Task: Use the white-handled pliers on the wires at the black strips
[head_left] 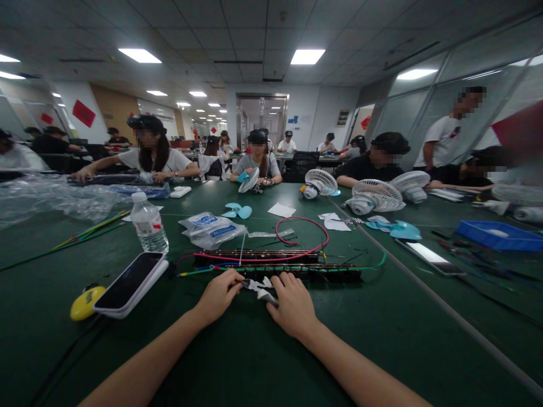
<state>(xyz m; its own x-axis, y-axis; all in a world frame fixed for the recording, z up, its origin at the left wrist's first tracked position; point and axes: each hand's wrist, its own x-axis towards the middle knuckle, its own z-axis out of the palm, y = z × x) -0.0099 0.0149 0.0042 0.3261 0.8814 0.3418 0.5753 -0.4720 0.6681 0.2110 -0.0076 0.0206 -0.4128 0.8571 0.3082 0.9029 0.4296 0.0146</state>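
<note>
My left hand (219,295) and my right hand (292,301) meet on the green table (237,362), both with fingers curled around a small grey-and-white tool or connector (259,288) held between them. Just beyond my fingers lie two long dark strips (271,263) with red (302,237), green and blue wires running along and looping off them. What exactly the small part is stays unclear.
A phone (129,281) on a white case and a yellow object (85,302) lie at left, with a water bottle (147,223) and plastic bags (212,229) behind. Small fans (373,198), another phone (428,255) and a blue tray (498,234) are at right. Several people sit around the far side.
</note>
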